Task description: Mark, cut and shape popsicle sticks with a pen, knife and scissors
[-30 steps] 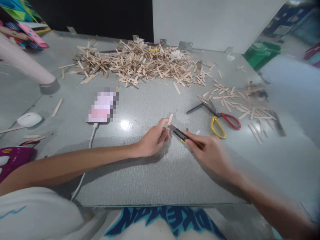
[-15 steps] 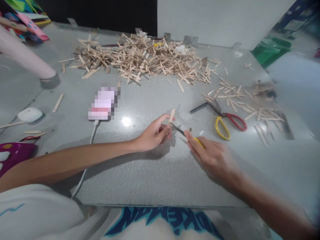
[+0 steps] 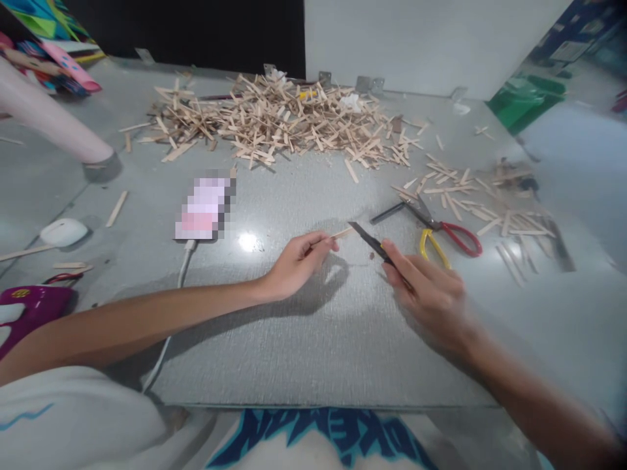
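Observation:
Near the middle of the grey table, my left hand (image 3: 304,261) pinches a thin wooden stick (image 3: 343,232) that points to the right. My right hand (image 3: 426,287) is wrapped round a craft knife (image 3: 371,243), its dark blade aimed up and left, close to the stick's free end. Whether blade and stick touch is hard to tell. Behind the right hand lie scissors (image 3: 438,226) with one yellow and one red handle, beside a dark bar (image 3: 388,213).
A large heap of wooden sticks (image 3: 294,124) spreads along the back, with more sticks (image 3: 458,189) at the right. A phone (image 3: 203,205) with a white cable (image 3: 182,267) lies left of centre. Farther left are a white case (image 3: 63,232) and a purple tool (image 3: 42,313).
The stick in my left hand has turned from upright to nearly sideways. My right hand has shifted slightly right, and the knife blade has swung up, away from my left fingers.

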`<state>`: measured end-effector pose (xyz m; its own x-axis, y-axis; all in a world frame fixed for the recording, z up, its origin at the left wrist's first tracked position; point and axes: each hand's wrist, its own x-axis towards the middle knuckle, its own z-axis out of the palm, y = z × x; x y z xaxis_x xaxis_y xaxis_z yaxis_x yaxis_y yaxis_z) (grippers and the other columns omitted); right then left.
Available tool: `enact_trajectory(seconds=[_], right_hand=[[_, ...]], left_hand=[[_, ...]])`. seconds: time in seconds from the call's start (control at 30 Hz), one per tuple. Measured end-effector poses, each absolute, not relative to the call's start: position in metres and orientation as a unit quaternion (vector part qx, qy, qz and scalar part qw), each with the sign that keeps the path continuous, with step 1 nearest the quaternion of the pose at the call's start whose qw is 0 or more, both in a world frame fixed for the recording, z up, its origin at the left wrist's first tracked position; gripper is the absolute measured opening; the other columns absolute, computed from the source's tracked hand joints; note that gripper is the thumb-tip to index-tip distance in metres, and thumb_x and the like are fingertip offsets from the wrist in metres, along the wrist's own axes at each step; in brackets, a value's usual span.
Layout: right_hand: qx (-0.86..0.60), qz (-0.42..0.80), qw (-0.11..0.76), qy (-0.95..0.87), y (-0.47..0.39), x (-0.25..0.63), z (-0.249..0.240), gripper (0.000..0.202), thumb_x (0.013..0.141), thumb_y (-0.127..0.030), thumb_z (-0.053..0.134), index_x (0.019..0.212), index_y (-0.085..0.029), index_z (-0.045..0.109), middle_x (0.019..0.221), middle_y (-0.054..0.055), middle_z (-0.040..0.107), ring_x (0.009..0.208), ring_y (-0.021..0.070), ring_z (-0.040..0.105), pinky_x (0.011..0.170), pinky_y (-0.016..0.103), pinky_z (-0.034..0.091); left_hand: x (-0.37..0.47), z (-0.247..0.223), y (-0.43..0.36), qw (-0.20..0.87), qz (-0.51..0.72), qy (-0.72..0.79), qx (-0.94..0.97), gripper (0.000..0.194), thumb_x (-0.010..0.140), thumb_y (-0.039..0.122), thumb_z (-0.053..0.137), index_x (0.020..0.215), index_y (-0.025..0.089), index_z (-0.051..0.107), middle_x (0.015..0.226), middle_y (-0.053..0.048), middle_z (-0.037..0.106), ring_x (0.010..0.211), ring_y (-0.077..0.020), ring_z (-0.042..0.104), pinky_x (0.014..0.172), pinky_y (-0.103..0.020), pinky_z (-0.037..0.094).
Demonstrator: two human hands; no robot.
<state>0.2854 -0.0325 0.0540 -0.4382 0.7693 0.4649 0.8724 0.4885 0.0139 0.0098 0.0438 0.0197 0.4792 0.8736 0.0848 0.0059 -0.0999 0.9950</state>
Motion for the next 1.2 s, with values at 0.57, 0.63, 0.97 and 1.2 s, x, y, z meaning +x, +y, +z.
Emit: enact_trajectory(seconds=[0.57,0.63,0.97,1.2], right_hand=[[-0.514,-0.087,0.240,-0.819,-0.034,0.285,0.048,0.047,0.114,-0.025,0.060,0.161,-0.023,0.063,0.093,0.005,0.082,0.071,0.0166,0.071,0.068,0.030,0.054],[-0.523,-0.065,0.251,-0.812,-0.034,0.284,0.048,0.046,0.114,-0.027,0.061,0.160,-0.024,0.065,0.095,0.006,0.083,0.072,0.0174,0.073,0.069,0.031,0.056],[-0.578,0.496,0.353,-0.543,-0.030,0.257,0.063,0.036,0.092,-0.053,0.084,0.093,-0.019,0.073,0.052,-0.006,0.056,0.041,0.0107,0.047,0.040,0.024,0.037],[-0.550,0.544,0.431,-0.465,-0.034,0.252,0.060,0.038,0.089,-0.054,0.086,0.097,-0.019,0.072,0.049,-0.009,0.049,0.040,0.0086,0.040,0.039,0.022,0.033]], left_hand=[[0.007,0.015,0.043,0.585,0.357,0.362,0.632,0.030,0.113,0.029,0.044,0.100,0.017,0.069,0.055,0.009,0.039,0.044,-0.0083,0.032,0.044,-0.021,0.029],[0.007,0.015,0.043,0.581,0.355,0.363,0.636,0.030,0.114,0.030,0.045,0.101,0.018,0.068,0.057,0.008,0.041,0.046,-0.0084,0.034,0.045,-0.021,0.030],[0.007,0.025,0.033,0.467,0.314,0.257,0.786,0.010,0.116,0.031,0.047,0.110,0.023,0.050,0.069,0.008,0.046,0.053,-0.0091,0.039,0.051,-0.021,0.030],[0.009,0.024,0.036,0.468,0.309,0.247,0.790,0.016,0.116,0.036,0.050,0.111,0.022,0.056,0.067,0.008,0.050,0.050,-0.0083,0.044,0.047,-0.018,0.034]])
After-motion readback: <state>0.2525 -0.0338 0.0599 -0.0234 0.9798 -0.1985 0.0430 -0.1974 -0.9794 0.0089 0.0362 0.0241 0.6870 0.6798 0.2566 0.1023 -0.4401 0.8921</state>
